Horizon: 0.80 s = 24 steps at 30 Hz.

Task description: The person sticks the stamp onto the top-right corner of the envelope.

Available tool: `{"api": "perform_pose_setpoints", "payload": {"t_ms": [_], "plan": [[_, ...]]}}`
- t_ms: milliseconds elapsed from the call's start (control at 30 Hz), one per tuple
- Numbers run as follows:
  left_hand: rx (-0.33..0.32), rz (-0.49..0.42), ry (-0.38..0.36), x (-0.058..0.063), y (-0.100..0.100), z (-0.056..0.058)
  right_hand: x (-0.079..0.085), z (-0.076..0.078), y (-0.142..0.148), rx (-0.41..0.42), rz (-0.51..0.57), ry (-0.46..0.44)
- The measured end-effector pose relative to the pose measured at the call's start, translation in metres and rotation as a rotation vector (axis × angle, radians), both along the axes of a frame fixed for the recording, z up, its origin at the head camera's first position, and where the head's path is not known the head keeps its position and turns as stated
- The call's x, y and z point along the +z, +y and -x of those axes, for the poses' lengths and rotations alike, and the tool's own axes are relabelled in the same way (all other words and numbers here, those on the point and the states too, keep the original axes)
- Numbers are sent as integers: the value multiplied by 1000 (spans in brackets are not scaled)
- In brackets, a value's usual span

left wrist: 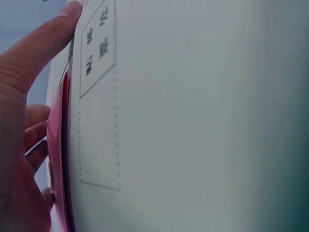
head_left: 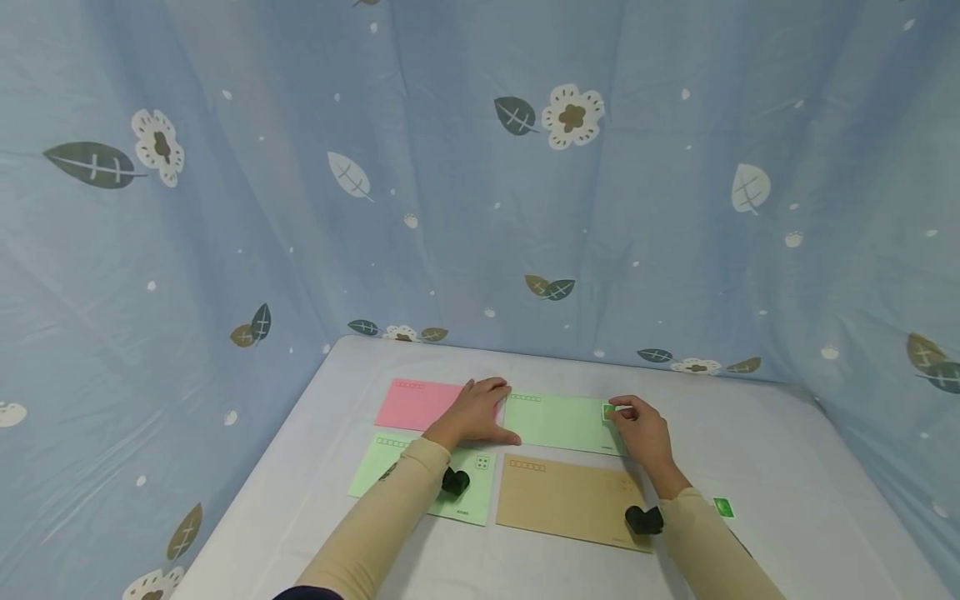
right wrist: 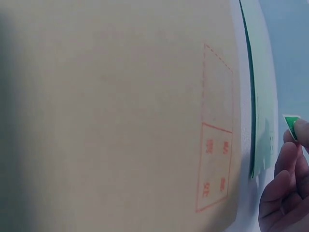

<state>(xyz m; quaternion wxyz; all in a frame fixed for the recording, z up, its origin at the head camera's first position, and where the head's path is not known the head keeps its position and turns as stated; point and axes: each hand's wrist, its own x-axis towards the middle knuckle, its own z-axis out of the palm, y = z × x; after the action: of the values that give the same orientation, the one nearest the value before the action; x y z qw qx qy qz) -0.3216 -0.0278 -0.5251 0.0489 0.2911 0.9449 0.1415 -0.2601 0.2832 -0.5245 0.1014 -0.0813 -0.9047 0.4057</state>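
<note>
My right hand pinches a small green stamp over the right end of the far green envelope. The stamp's white edge shows between thumb and finger in the right wrist view. My left hand rests spread, thumb and fingertips at the left edge of that envelope. Partly under its palm lies the pink envelope. Nearer, the left forearm crosses another green envelope. A brown envelope lies before the far green one, its printed stamp box visible in the right wrist view.
Another green stamp lies on the white table, right of the right forearm. A black heart-shaped piece sits by the left forearm, a similar piece by the right. Blue patterned curtain hangs behind the table.
</note>
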Motion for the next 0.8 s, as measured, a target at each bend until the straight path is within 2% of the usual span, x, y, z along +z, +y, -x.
{"api": "perform_pose_setpoints", "payload": {"t_ms": [333, 800], "plan": [[-2, -13, -7, 0, 0, 0, -2, 4, -5, 24, 1, 12], [6, -18, 5, 3, 1, -2, 0, 9, -9, 11, -44, -14]]}}
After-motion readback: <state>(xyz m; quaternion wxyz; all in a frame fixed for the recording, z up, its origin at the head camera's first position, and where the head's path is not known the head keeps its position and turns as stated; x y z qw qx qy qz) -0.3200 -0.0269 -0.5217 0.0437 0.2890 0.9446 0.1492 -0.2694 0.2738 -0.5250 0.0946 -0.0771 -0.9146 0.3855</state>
